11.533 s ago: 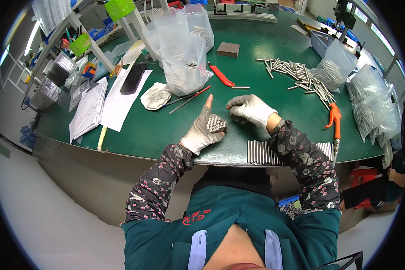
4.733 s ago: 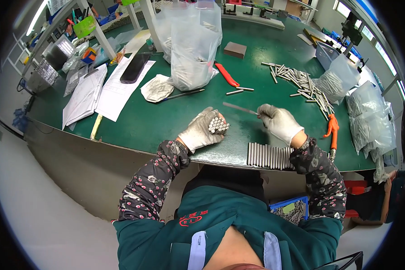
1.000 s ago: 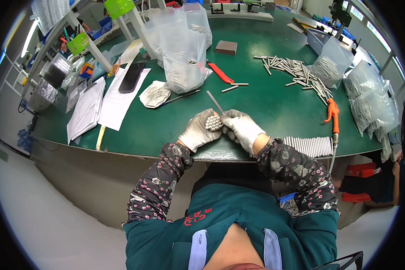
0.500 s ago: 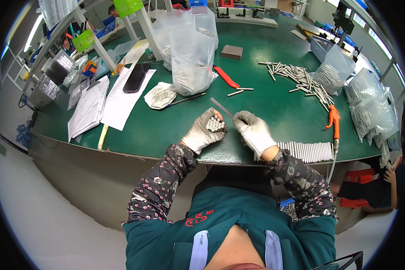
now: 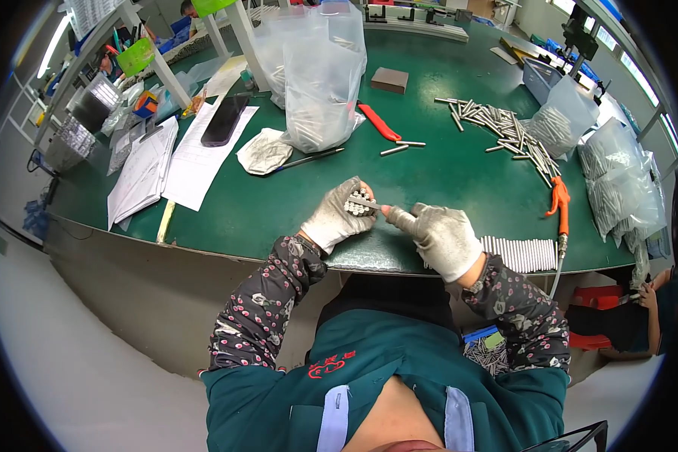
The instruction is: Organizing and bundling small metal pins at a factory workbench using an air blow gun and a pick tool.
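My left hand (image 5: 337,215), in a whitish work glove, is closed round a bundle of metal pins (image 5: 358,208), their round ends facing up. In my gloved right hand (image 5: 443,235) the fingers pinch a thin flat grey metal strip (image 5: 368,203). The strip lies across the pin ends; whether it presses on them I cannot tell. A row of silvery pins (image 5: 521,255) is lined up along the table's front edge, right of my right hand, which hides the row's left end. Farther off, two loose pins (image 5: 403,148) lie by a red-handled cutter (image 5: 379,123).
A loose heap of pins (image 5: 505,132) lies at the back right. Beside it hangs an orange air gun (image 5: 558,197) with its hose. Plastic bags of pins (image 5: 314,98) stand behind my left hand. Papers (image 5: 203,169) and a phone (image 5: 225,120) lie left, near a pen (image 5: 309,160).
The strip, held apart from the bundle before, now crosses the pin ends. My right hand has moved slightly right and toward me, its forefinger now stretched along the strip. The left hand keeps its grip.
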A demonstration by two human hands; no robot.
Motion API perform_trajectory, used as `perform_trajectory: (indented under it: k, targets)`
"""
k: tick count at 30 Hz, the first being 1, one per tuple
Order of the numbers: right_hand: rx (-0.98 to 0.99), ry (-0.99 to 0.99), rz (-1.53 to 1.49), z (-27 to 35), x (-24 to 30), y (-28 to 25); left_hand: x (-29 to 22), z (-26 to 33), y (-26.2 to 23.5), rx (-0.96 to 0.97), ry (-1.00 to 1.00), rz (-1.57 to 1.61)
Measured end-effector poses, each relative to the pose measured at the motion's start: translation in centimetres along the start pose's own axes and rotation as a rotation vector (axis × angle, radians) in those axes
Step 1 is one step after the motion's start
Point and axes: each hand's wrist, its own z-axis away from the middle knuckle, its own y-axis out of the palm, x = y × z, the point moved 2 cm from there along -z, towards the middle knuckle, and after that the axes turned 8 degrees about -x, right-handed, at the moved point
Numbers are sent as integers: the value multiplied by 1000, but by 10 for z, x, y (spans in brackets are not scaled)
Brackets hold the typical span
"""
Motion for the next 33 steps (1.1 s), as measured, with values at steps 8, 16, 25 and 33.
perform_trajectory:
  k: [8, 16, 25, 33]
  targets:
    - [68, -56, 130, 13, -10, -19, 3, -1, -1, -14, -4, 28]
    - [-62, -109, 40, 1, 1, 2, 1, -3, 1, -32, 61, -176]
    - [-2, -157, 50, -4, -2, -9, 6, -2, 0, 3, -24, 16]
    - [2, -193, 125, 5, -26, -22, 2, 0, -1, 10, -35, 19]
